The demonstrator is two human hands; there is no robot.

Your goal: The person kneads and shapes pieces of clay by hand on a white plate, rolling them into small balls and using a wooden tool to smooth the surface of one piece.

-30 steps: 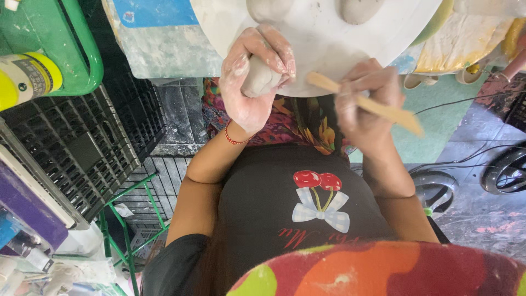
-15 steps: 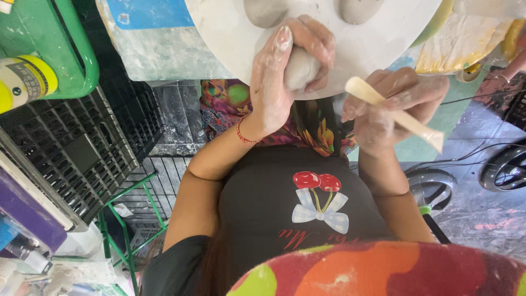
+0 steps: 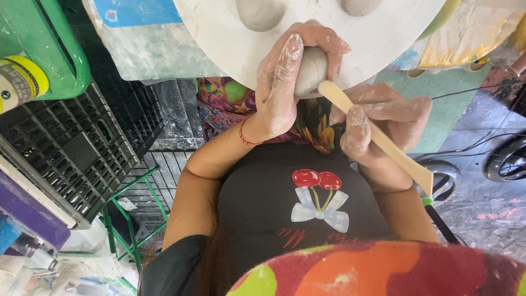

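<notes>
Left hand [image 3: 285,87] clenches one grey clay ball [image 3: 311,70] at the round white board's [image 3: 219,38] edge; right hand [image 3: 383,123] grips one wooden modelling stick [image 3: 378,137]; two clay lumps [image 3: 262,12] lie on the board

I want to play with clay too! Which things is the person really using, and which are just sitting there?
Using:
left hand wrapped round a grey clay lump
right hand holding a wooden stick tool
round white board

Just sitting there:
black crate
green tub
yellow-capped bottle
two other clay lumps
</notes>
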